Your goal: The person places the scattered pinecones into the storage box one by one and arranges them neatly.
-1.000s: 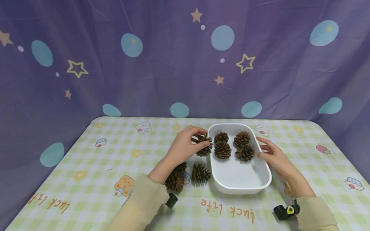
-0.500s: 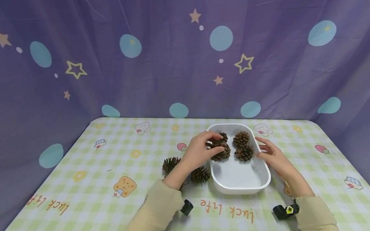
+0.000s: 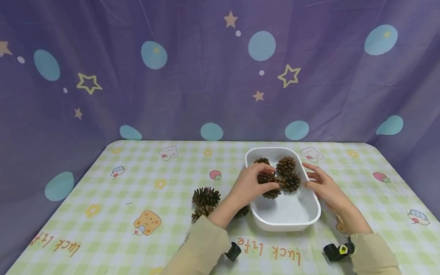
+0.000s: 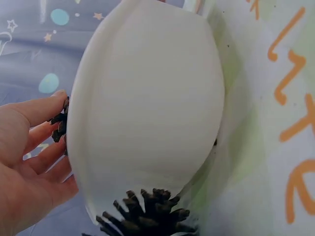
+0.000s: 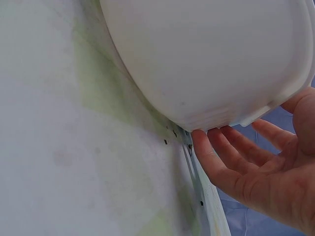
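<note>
My left hand (image 3: 246,187) reaches over the left rim of the white plastic box (image 3: 286,213), its thumb and fingers around a brown pine cone (image 3: 271,193) inside. In the left wrist view, part of this pine cone (image 4: 60,129) shows between thumb and fingers beyond the rim. More pine cones (image 3: 285,165) sit toward the far end of the box, one partly hidden behind the left hand. My right hand (image 3: 328,187) holds the box's right side, thumb at the rim. In the right wrist view its fingertips (image 5: 201,140) press low on the outer wall.
Several loose pine cones (image 3: 206,197) lie on the table left of the box, partly covered by the left forearm. A green-and-white checked cloth (image 3: 108,243) with printed pictures covers the table. A purple curtain (image 3: 201,87) hangs behind the far edge.
The left hand has carried its pine cone rightward from outside the left rim to inside the box, beside the others. The right hand stays at the box's right side.
</note>
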Demonstrator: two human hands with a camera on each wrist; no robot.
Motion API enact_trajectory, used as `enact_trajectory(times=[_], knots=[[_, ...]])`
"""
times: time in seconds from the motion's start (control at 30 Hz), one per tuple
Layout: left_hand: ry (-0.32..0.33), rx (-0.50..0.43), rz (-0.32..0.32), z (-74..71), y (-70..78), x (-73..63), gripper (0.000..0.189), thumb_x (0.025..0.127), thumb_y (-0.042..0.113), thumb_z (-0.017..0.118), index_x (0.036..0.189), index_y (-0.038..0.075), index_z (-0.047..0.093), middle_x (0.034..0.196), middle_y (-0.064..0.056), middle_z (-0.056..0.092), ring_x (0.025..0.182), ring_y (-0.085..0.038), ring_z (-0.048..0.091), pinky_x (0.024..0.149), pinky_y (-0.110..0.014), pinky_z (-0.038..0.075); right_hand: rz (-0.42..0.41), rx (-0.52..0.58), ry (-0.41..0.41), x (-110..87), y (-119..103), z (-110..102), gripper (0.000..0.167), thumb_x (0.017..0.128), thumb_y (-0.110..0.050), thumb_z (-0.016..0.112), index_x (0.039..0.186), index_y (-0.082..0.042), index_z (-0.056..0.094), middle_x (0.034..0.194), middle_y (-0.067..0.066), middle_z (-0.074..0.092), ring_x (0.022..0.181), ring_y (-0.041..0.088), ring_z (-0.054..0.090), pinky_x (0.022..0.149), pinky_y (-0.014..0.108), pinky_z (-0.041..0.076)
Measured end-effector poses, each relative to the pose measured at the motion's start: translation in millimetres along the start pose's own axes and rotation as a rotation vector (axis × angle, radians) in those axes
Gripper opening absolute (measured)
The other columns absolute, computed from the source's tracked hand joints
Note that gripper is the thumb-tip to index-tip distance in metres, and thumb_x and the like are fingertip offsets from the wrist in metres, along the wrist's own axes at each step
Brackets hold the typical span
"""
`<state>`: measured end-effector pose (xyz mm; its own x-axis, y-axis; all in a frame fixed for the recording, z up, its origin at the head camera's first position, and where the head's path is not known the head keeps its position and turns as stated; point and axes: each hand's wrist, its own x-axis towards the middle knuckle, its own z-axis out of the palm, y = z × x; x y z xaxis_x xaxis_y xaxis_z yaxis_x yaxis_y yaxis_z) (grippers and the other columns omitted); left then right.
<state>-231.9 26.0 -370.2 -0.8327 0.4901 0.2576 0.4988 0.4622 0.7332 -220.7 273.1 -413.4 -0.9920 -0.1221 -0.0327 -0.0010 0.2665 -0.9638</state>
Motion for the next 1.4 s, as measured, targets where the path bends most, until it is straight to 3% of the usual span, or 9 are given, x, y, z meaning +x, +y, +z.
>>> enact_trajectory(times=[0.33,0.63,0.9,1.27,1.4], knots=[[-0.099,0.051,0.055,14.9,5.0,7.4,0.038,0.077,0.029,0.072,0.111,0.016,0.061,0.107,0.004,0.06,0.099,-0.008,0.055,0.085,-0.017,0.044,-0.014,0.006,-0.007,-0.2,1,-1,0.063,0.09,-0.007,0.049,0.145,-0.008,0.019,0.134,0.029,0.036,0.096,0.011,0.056,0.073,0.036,0.053],[-0.183,0.128,0.053,28.4,4.4,11.6,0.036,0.076,0.033,0.074,0.106,0.021,0.058,0.104,0.007,0.059,0.097,-0.005,0.055,0.083,-0.016,0.044,-0.011,0.004,-0.01,-0.7,1,0,0.064,0.089,-0.006,0.049,0.145,-0.008,0.017,0.134,0.029,0.035,0.101,0.021,0.055,0.073,0.038,0.053],[-0.192,0.154,0.054,35.9,7.3,16.5,0.034,0.076,0.031,0.074,0.103,0.02,0.057,0.102,0.008,0.058,0.096,-0.004,0.054,0.083,-0.015,0.043,-0.013,-0.001,-0.008,-1.2,1,-1,0.064,0.089,-0.006,0.048,0.145,-0.008,0.018,0.134,0.028,0.035,0.102,0.022,0.055,0.074,0.04,0.053],[-0.209,0.18,0.076,46.5,7.5,23.3,0.022,0.079,0.023,0.072,0.096,0.018,0.059,0.095,0.007,0.059,0.089,-0.003,0.055,0.078,-0.01,0.042,-0.012,-0.017,-0.003,0.1,2,0,0.063,0.09,-0.007,0.048,0.146,-0.01,0.018,0.135,0.028,0.036,0.11,0.037,0.049,0.076,0.042,0.053],[-0.224,0.21,0.082,48.8,9.1,25.7,0.018,0.079,0.022,0.071,0.092,0.017,0.06,0.09,0.009,0.059,0.084,0.0,0.054,0.075,-0.009,0.041,-0.01,-0.015,-0.008,0.2,2,0,0.063,0.091,-0.008,0.048,0.146,-0.01,0.018,0.136,0.027,0.035,0.11,0.034,0.05,0.075,0.043,0.053]])
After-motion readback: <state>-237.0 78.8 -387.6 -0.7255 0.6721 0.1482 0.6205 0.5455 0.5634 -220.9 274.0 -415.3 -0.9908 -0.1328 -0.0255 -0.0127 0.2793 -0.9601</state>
